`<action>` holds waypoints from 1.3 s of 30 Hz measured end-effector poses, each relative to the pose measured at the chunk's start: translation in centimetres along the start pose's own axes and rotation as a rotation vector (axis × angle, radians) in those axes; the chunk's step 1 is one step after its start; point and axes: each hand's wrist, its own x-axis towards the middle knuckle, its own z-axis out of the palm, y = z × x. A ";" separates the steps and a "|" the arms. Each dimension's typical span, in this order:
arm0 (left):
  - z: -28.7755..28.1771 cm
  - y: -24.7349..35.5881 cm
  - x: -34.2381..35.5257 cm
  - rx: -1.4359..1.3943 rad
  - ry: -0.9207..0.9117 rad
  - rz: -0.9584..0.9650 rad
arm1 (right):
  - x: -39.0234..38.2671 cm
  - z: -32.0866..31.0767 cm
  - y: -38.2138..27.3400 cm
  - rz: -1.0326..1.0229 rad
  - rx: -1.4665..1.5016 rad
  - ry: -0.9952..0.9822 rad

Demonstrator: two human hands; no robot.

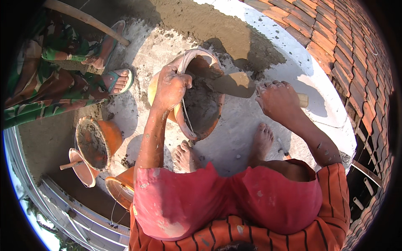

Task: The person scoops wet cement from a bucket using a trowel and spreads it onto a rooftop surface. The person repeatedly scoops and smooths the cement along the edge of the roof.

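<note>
An orange bucket (181, 119) with grey mortar (202, 100) inside tilts in front of me, its mouth turned toward the right. My left hand (172, 87) is closed on the bucket's left rim, beside its thin wire handle. In my right hand (279, 99) is a trowel, its wooden handle end (303, 100) sticking out past the fist. The trowel's broad, mortar-coated blade (234, 85) points left and reaches over the bucket's right rim. My fingers hide the rest of the trowel's handle.
Another person's camouflage trouser leg (71, 85) and sandalled foot (120, 81) stand at left, near a wooden pole (90, 21). More buckets (111, 136) sit lower left. Wet mortar (255, 46) lies beyond, with roof tiles (331, 42) at right. My bare foot (263, 140) is close by.
</note>
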 end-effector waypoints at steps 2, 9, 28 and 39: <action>0.6 -0.3 0.0 0.054 -0.005 0.001 | 0.5 -0.1 -0.3 -0.021 -0.025 0.051; 1.3 0.0 0.5 0.099 0.013 -0.022 | 2.9 1.5 -0.5 -0.073 0.068 -0.063; 0.0 0.9 1.0 -0.014 0.129 -0.042 | 1.9 8.3 -2.6 0.016 0.577 0.068; -3.4 -0.9 2.2 -0.025 0.186 -0.137 | -6.7 5.1 5.7 -0.224 1.457 -0.687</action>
